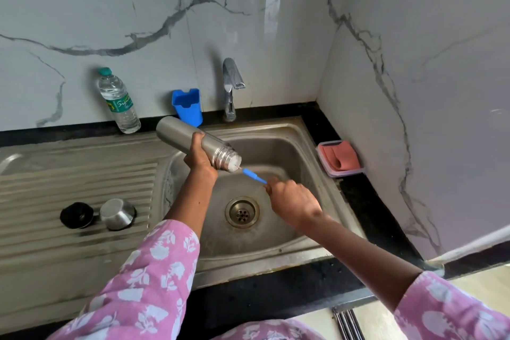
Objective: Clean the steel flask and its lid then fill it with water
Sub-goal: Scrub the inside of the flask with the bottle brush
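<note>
Brushed-steel flask [176, 134], cylindrical, held almost level above the sink [289, 152], ribbed neck and open mouth pointing right. Gripped round its middle from below by the left hand [200, 156]; thumb showing on the near face, fingers hidden behind the body. Whitish foam at the mouth. Thin blue plastic brush handle [254, 176] running from the mouth to the right hand [292, 201], which is curled tight round its near end; bristle end out of sight inside the flask.

Dull, water-marked stainless basin with a round perforated drain [242, 212] at the bottom. Left of it, on the ridged steel drainboard [69, 179], a round steel cap [117, 214] and a black stopper [76, 215] just beside each other; touching or not, hard to tell.

Far side: clear plastic water bottle [118, 102] with green cap, blue plastic holder [187, 105], chrome tap [230, 85], against glossy veined marble-look wall [165, 8]. Far right, shallow clear box [340, 159] holding something pink and folded, not clear what. Pink floral sleeves [154, 270] cut off at the near edge.
</note>
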